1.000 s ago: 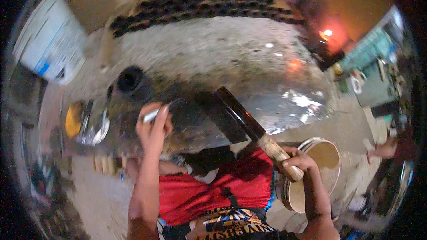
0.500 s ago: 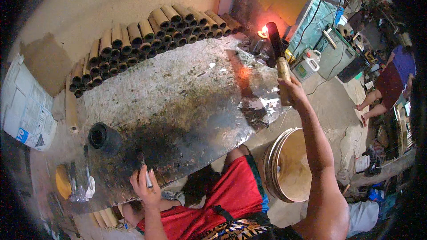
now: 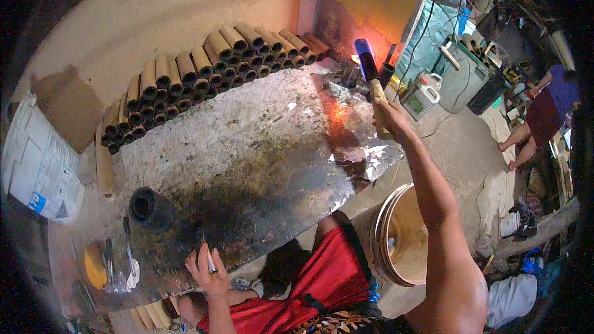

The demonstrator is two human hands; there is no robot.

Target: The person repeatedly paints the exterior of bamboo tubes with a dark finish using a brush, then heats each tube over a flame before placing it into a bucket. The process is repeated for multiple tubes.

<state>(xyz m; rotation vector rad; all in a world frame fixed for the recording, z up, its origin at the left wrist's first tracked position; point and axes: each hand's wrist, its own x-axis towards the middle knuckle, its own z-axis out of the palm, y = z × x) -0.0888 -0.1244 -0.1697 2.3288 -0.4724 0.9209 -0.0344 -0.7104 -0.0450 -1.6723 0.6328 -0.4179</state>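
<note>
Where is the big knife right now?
In the head view, the knife is up at the right, its wooden handle in the right hand, its blade tip by the fire.

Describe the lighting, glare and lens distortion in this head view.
Head view: dim, warm light overall; an orange glow on the far wall beside the tool held up by the right hand; bright glare on the crumpled foil at the worktop's right end; strong fisheye bending, so the row of tubes curves and the corners go black; the left hand is fairly sharp.
</note>
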